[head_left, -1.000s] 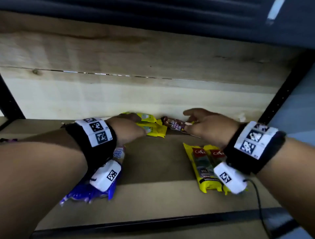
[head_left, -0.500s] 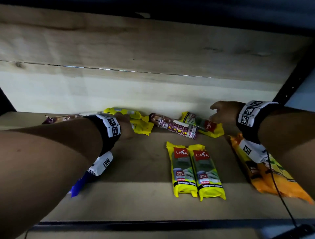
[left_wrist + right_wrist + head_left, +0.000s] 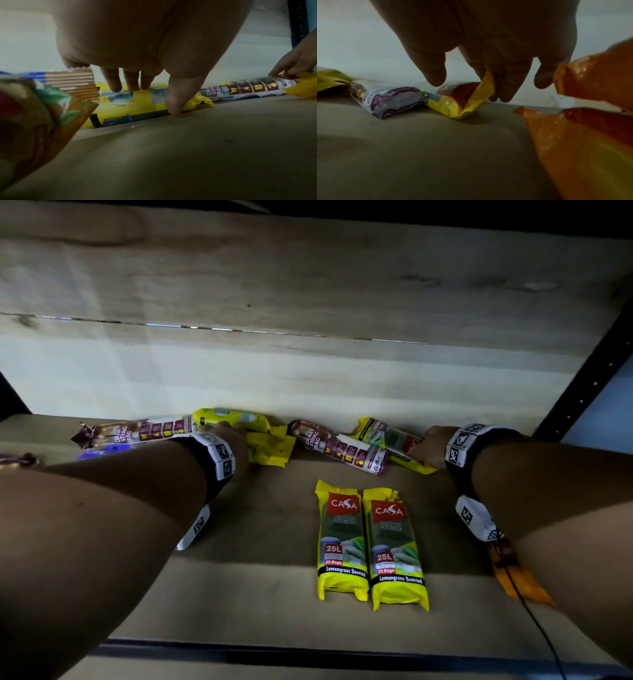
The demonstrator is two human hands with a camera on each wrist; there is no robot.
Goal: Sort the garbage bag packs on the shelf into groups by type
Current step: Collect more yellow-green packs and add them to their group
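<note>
Both arms are stretched to the back of the shelf (image 3: 239,594). The left hand (image 3: 145,44) is curled over a yellow pack (image 3: 137,104) lying by the back wall: fingers (image 3: 112,81) are hooked behind it, the thumb is pressed at its front edge, so it is gripped. The right hand (image 3: 488,40) is set on a second yellow pack (image 3: 458,100) further right, its end flap caught among the fingers (image 3: 508,86), thumb held clear above. Between them a purple pack (image 3: 339,448) is laid slanted, touching the second yellow pack. Two yellow Casa packs (image 3: 371,546) are lined up side by side nearer the front. An orange pack (image 3: 517,573) is seen under the right forearm.
</note>
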